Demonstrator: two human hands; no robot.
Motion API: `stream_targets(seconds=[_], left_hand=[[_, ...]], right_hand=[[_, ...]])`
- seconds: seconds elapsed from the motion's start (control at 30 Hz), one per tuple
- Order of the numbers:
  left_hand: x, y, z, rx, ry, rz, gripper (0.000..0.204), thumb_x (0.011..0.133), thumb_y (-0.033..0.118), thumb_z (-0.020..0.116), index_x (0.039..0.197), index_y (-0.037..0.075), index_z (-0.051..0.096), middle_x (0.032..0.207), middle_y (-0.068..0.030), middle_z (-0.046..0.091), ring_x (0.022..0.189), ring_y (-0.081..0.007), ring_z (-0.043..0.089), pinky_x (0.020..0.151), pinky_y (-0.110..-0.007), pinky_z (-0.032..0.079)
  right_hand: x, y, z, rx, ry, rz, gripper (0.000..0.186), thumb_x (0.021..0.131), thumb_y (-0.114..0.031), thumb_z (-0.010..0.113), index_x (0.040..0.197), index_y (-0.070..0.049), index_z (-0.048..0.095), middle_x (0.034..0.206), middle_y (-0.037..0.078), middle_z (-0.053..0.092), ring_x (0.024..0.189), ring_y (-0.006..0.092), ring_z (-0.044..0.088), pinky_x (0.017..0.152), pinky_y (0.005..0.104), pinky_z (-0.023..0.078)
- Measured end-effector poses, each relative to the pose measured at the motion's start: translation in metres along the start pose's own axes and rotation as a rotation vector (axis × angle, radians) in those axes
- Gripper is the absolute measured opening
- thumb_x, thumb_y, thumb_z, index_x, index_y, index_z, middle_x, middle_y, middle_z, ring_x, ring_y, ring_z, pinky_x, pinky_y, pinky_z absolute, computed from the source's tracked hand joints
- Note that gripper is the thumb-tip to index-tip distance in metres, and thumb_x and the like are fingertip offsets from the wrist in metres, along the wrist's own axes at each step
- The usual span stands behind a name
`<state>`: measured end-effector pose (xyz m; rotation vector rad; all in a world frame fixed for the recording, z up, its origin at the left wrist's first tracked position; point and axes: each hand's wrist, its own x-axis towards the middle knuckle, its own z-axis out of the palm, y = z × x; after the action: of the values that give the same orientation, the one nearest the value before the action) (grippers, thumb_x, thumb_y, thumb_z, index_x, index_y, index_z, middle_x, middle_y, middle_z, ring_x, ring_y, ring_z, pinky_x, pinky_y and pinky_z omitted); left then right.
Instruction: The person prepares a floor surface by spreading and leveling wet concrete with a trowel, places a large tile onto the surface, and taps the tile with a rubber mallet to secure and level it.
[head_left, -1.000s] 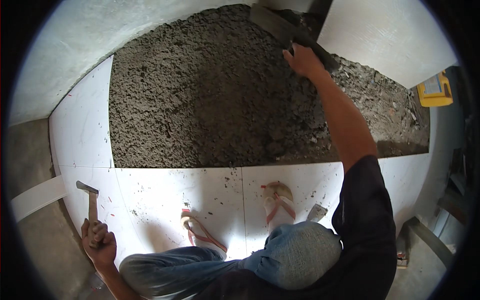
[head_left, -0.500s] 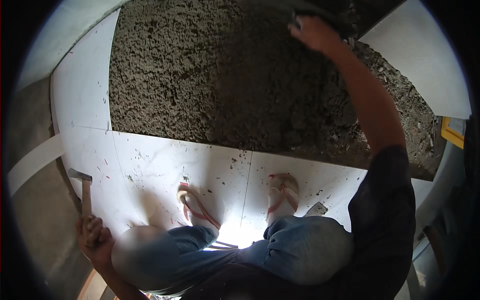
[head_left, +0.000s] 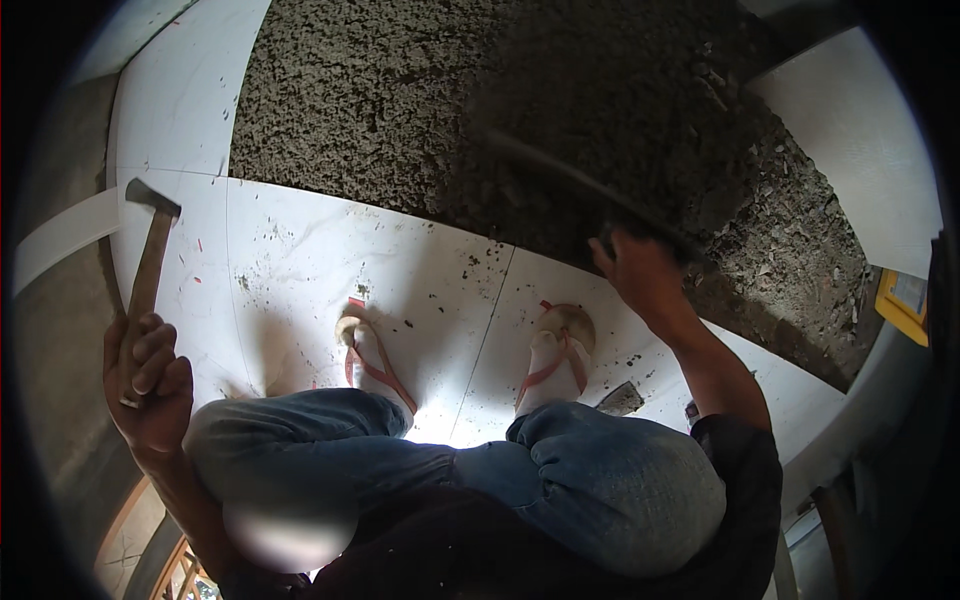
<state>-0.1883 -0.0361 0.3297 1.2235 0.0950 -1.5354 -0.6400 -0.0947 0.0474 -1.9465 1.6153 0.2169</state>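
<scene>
I log the right hand (head_left: 645, 272), gripping a trowel (head_left: 588, 184), drawn toward the tiles (head_left: 330, 240), apparently levelling mortar (head_left: 350, 120); left hand (head_left: 152, 385) grips hammer (head_left: 150, 262)

The white tile floor (head_left: 300, 225) is carrying two sandalled feet (head_left: 550, 365), dark crumbs (head_left: 468, 262), red slivers (head_left: 200, 244) and a flat grey piece (head_left: 622, 399); rough mortar (head_left: 350, 100) is lying along its far edge.
</scene>
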Motion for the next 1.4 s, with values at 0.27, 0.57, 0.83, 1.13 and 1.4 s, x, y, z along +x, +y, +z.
stream_targets(seconds=[0.27,0.57,0.83,1.13,1.4], left_hand=[[-0.009,0.001,-0.005,0.001,-0.011,0.046,0.036,0.101,0.035,0.034,0.099,0.002,0.047,0.071,-0.0021,0.047,0.043,-0.0093,0.043,0.045,-0.026,0.031],[-0.018,0.004,-0.012,-0.036,0.045,0.086,0.035,0.101,0.035,0.034,0.100,0.002,0.048,0.070,-0.0011,0.048,0.043,-0.0080,0.044,0.045,-0.025,0.032],[-0.020,0.007,-0.015,-0.027,0.063,0.098,0.036,0.101,0.035,0.034,0.099,0.002,0.049,0.070,-0.0013,0.049,0.043,-0.0082,0.044,0.044,-0.025,0.033],[-0.025,0.010,-0.018,-0.030,0.029,0.085,0.035,0.101,0.033,0.033,0.101,0.001,0.046,0.072,-0.0022,0.046,0.046,-0.0097,0.044,0.047,-0.026,0.032],[-0.028,0.024,-0.038,0.028,0.060,0.103,0.038,0.101,0.034,0.033,0.103,-0.001,0.049,0.072,-0.0038,0.049,0.046,-0.0113,0.044,0.047,-0.027,0.035]], right_hand=[[-0.046,-0.009,0.014,-0.089,0.057,-0.337,0.031,0.081,-0.036,0.066,0.088,-0.006,0.064,0.073,0.016,0.064,0.068,0.0337,0.066,0.060,0.0430,0.055],[0.003,-0.044,0.004,0.034,-0.162,-0.179,0.035,0.085,-0.036,0.062,0.088,-0.001,0.062,0.078,0.022,0.064,0.079,0.0386,0.065,0.069,0.0451,0.053],[0.024,-0.008,-0.031,0.340,-0.004,-0.023,0.050,0.088,-0.040,0.056,0.096,0.009,0.059,0.084,0.027,0.065,0.082,0.0422,0.065,0.074,0.0437,0.052],[0.076,-0.095,0.004,0.364,-0.362,-0.177,0.053,0.089,-0.040,0.053,0.100,0.012,0.058,0.087,0.029,0.064,0.088,0.0433,0.064,0.079,0.0449,0.051],[0.080,-0.110,-0.017,0.241,-0.023,-0.265,0.043,0.090,-0.036,0.055,0.101,0.006,0.058,0.084,0.028,0.064,0.084,0.0404,0.064,0.072,0.0441,0.051]])
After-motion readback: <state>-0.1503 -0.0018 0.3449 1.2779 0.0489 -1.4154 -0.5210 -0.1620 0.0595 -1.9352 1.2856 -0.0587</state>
